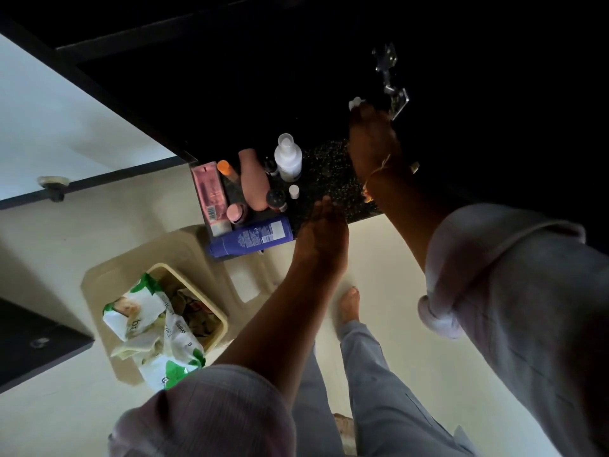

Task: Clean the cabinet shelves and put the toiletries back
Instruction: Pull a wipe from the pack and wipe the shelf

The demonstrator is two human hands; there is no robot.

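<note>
Right hand (372, 140) reaches into the dark cabinet interior, its fingertips closed on a small white wipe (356, 102) held against the dark surface just beside a metal door hinge (392, 80); a yellow thread is tied round the wrist. Left hand (321, 239) lies relaxed with straight fingers on the front edge of the speckled dark shelf (329, 166), grasping nothing. Toiletries crowd the shelf's left end: a white spray bottle (288, 156) stands upright, a peach bottle (253, 179) lies beside it, an orange-capped bottle (225, 168) and a pink tube (211, 196) lie further left, and a blue bottle (252, 237) lies on its side along the front edge, near the left hand. Between them sit a pink round jar (235, 213), a dark-lidded jar (276, 198) and a small white cap (294, 190). Below, on a beige stool (131, 275), a yellow basket (197, 288) holds a green-and-white wipes pack (141, 311). A bare foot (349, 303) rests on the pale floor.
</note>
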